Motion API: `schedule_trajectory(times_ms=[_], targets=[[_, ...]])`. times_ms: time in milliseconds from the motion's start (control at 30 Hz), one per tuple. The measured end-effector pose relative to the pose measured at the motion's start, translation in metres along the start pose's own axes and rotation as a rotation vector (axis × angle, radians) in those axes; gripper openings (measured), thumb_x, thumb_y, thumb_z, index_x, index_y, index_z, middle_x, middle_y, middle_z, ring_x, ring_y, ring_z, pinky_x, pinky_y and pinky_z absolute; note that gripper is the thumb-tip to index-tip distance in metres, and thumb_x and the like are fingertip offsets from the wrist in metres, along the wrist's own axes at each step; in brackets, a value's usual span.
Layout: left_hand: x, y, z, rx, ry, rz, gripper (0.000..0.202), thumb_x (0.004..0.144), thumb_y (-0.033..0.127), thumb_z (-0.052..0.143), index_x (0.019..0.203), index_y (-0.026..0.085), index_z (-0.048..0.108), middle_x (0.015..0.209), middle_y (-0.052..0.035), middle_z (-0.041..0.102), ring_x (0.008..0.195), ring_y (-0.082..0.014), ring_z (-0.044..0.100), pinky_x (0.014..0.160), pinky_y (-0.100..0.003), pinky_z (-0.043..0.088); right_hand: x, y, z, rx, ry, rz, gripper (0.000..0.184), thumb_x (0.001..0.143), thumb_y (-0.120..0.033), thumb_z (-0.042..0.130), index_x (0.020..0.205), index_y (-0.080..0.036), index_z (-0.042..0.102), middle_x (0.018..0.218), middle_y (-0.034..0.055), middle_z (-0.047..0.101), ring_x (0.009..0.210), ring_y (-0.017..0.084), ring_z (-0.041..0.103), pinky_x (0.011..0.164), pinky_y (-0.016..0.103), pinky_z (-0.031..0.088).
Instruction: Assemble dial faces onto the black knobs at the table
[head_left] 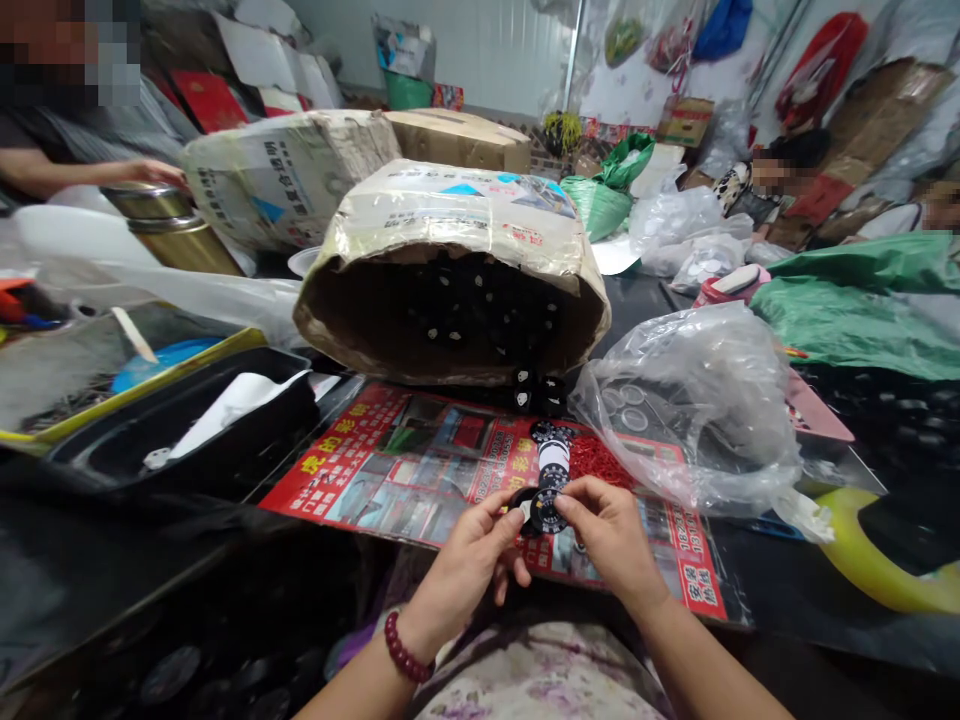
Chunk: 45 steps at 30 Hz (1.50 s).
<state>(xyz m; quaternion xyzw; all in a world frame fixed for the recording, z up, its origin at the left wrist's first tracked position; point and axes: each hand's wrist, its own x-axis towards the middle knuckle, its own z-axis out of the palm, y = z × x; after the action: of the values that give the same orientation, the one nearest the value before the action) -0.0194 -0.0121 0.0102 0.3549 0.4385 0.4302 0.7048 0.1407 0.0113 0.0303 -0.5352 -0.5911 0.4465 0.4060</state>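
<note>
My left hand [476, 545], with a dark red bead bracelet on the wrist, pinches a small black round case [527, 508] that has a pale part on it. Between the thumb and fingers of my right hand [611, 535] is a black dial disc [550, 510] with white markings around its edge. The disc overlaps the case's right side. Just beyond my fingers, more black dials [553, 475] lie in a row, with a white piece [555, 455] among them. A heap of tiny red parts [600, 462] is to their right.
A wrapped carton [480, 215] lies on its side facing me, black parts inside. A printed red board [420, 460] covers the table before me. Left is a black tray [225, 420]; right are a clear plastic bag [697, 400] and yellow ring [862, 550]. People sit nearby.
</note>
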Motion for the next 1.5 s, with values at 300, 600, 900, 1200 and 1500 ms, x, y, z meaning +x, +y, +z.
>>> schedule_trajectory(times_ms=[300,600,900,1200,1500], targets=[[-0.001,-0.012,0.009,0.104,0.013,0.07,0.039,0.079,0.041,0.059,0.11,0.019,0.05,0.063,0.0049,0.054,0.04,-0.0094,0.057,0.027,-0.013,0.033,-0.007,0.001,0.009,-0.176,-0.001,-0.087,0.02,0.079,-0.028,0.056,0.061,-0.019,0.052,0.05,-0.0047,0.047,0.047,0.009,0.041,0.046,0.021,0.029],[-0.011,-0.014,0.012,0.221,0.183,0.207,0.03,0.075,0.026,0.064,0.103,0.021,0.061,0.055,0.0032,0.058,0.036,-0.0086,0.047,0.034,-0.017,0.037,-0.017,0.015,0.019,0.26,-0.094,0.367,0.031,0.074,-0.046,0.059,0.065,-0.021,0.043,0.042,-0.007,0.05,0.029,0.008,0.041,0.029,0.018,0.023],[-0.005,-0.011,0.004,0.33,0.101,0.201,0.028,0.075,0.026,0.063,0.103,0.021,0.063,0.065,0.0005,0.065,0.042,-0.0105,0.054,0.042,-0.019,0.044,-0.023,0.02,0.007,0.181,-0.219,0.232,0.031,0.081,-0.048,0.053,0.069,-0.02,0.046,0.049,-0.0073,0.047,0.038,0.007,0.041,0.038,0.018,0.03],[0.009,0.001,-0.013,-0.187,0.158,-0.013,0.027,0.074,0.032,0.063,0.093,0.017,0.053,0.063,0.0007,0.065,0.028,-0.0061,0.044,0.025,-0.016,0.034,0.014,0.045,-0.057,-0.726,0.097,-0.208,0.012,0.081,-0.015,0.052,0.071,-0.018,0.059,0.076,0.0035,0.061,0.077,0.019,0.054,0.07,0.029,0.04],[0.001,0.001,-0.007,-0.221,0.09,-0.085,0.023,0.075,0.033,0.06,0.089,0.016,0.053,0.056,-0.0044,0.067,0.024,-0.0051,0.04,0.025,-0.013,0.03,0.02,0.06,-0.048,-0.936,0.075,-0.251,0.015,0.082,-0.008,0.051,0.071,-0.018,0.051,0.078,0.0046,0.054,0.077,0.019,0.047,0.068,0.029,0.037]])
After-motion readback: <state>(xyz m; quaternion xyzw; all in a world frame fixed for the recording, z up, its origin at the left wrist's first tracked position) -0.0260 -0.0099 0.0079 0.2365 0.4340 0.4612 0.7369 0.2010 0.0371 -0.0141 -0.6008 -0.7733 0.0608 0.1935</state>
